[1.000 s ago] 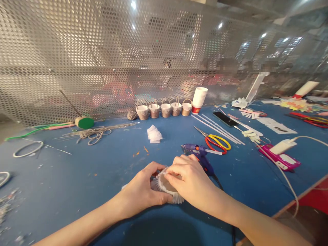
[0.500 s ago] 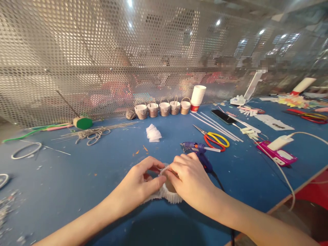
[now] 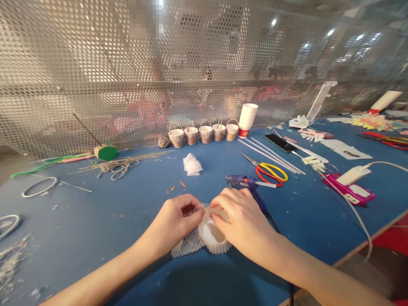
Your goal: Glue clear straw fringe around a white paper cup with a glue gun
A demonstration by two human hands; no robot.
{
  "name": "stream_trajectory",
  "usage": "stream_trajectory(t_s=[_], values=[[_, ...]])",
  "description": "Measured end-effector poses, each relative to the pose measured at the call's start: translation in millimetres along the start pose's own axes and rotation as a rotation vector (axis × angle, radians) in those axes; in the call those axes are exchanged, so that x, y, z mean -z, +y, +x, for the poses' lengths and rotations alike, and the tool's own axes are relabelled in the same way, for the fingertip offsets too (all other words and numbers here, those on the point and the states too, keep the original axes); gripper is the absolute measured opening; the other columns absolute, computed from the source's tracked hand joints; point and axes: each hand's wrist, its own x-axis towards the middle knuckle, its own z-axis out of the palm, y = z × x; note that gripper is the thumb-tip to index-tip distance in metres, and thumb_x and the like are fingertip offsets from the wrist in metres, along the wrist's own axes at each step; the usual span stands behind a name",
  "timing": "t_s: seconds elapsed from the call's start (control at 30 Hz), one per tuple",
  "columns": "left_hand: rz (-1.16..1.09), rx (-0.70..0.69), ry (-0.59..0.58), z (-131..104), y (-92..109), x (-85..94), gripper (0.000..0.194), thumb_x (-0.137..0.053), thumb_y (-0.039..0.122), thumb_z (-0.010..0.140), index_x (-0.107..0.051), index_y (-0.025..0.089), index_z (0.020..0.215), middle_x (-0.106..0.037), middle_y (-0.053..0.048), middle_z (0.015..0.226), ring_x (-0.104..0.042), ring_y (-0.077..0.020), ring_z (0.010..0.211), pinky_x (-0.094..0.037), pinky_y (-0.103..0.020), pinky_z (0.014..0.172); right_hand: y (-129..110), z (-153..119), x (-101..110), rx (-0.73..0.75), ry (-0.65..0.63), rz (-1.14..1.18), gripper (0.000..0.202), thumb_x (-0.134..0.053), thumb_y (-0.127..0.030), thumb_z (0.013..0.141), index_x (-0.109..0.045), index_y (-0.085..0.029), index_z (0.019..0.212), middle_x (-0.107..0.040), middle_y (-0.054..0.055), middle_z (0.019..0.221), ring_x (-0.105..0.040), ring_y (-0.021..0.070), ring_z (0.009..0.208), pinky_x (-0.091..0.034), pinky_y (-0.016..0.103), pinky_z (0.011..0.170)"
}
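A round piece with a pleated white edge (image 3: 217, 247) lies on the table in front of me, its inside pale and brownish. Left of it a loose length of pleated white strip (image 3: 188, 245) fans out. My left hand (image 3: 180, 219) pinches the strip where it meets the round piece; its thumb and fingertips are together. Over the right side of the round piece hovers my right hand (image 3: 237, 216), thumb and curled fingers apart with a gap between them. Just beyond it rests a blue glue gun (image 3: 244, 181) with a white glue stick in its back.
Scissors (image 3: 266, 170) with red and yellow handles lie behind the glue gun. A stack of white pleated pieces (image 3: 191, 164) sits mid-table. Several small baskets (image 3: 205, 134) and stacked paper cups (image 3: 247, 121) line the mesh screen. A pink power strip (image 3: 358, 193) with cable is at right.
My right thumb and fingers have parted and drawn back from the rim, showing more of the inside. My left hand still pinches; more pleated strip shows below it.
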Motion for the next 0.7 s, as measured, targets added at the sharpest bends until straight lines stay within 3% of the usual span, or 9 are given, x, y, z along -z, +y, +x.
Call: stream_trajectory(t_s=[0.3,0.53,0.7], values=[[-0.158,0.154,-0.054,5.7,-0.1,2.4,0.015,-0.059,0.031,0.068,-0.057,0.017,0.065,-0.050,0.005,0.058,-0.043,-0.0108,0.057,-0.033,-0.023,0.055,4.5,-1.4,-2.0,-0.026,-0.039,0.154,0.018,-0.054,-0.006,0.083,-0.064,-0.020,0.089,-0.065,0.004,0.090,-0.061,0.0175,0.084,-0.046,0.031,0.075],[-0.392,0.253,-0.086,7.2,-2.9,-0.3,0.013,-0.062,0.028,0.065,-0.054,0.017,0.063,-0.049,0.007,0.052,-0.044,-0.0090,0.050,-0.035,-0.022,0.053,-0.9,2.6,0.1,-0.035,-0.082,0.124,0.015,-0.070,-0.014,0.075,-0.064,-0.020,0.088,-0.067,0.001,0.090,-0.061,0.0187,0.084,-0.041,0.034,0.076],[-0.405,0.257,-0.077,7.1,-0.9,0.2,0.012,-0.062,0.026,0.065,-0.054,0.017,0.062,-0.047,0.007,0.052,-0.043,-0.0084,0.050,-0.034,-0.021,0.051,-2.3,6.2,-2.6,0.001,-0.073,0.070,0.009,-0.065,-0.013,0.081,-0.065,-0.021,0.084,-0.067,0.000,0.086,-0.061,0.0170,0.081,-0.035,0.032,0.073]])
